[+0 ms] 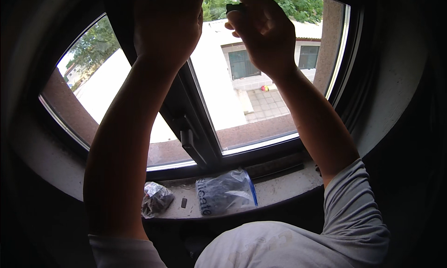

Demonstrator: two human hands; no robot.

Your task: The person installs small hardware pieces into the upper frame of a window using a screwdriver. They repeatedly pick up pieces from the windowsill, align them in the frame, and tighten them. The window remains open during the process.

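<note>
Both my arms reach up in front of a dark-framed window (200,114). My left hand (167,28) is raised against the dark upright of the frame near the top edge. It looks closed, but its fingers are mostly lost in shadow, and what they hold, if anything, is hidden. To its right, my right hand (267,40) is up before the glass of the right pane. Between its thumb and fingers it pinches a small dark block (234,8), seen against the light; its kind does not show.
A window handle (187,138) sits on the middle upright. On the sill (274,193) lie a crumpled clear bag with dark contents (157,199), a small dark rectangular piece (184,203) and a clear zip bag (226,192) with a blue edge. Outside stands a low building (274,58).
</note>
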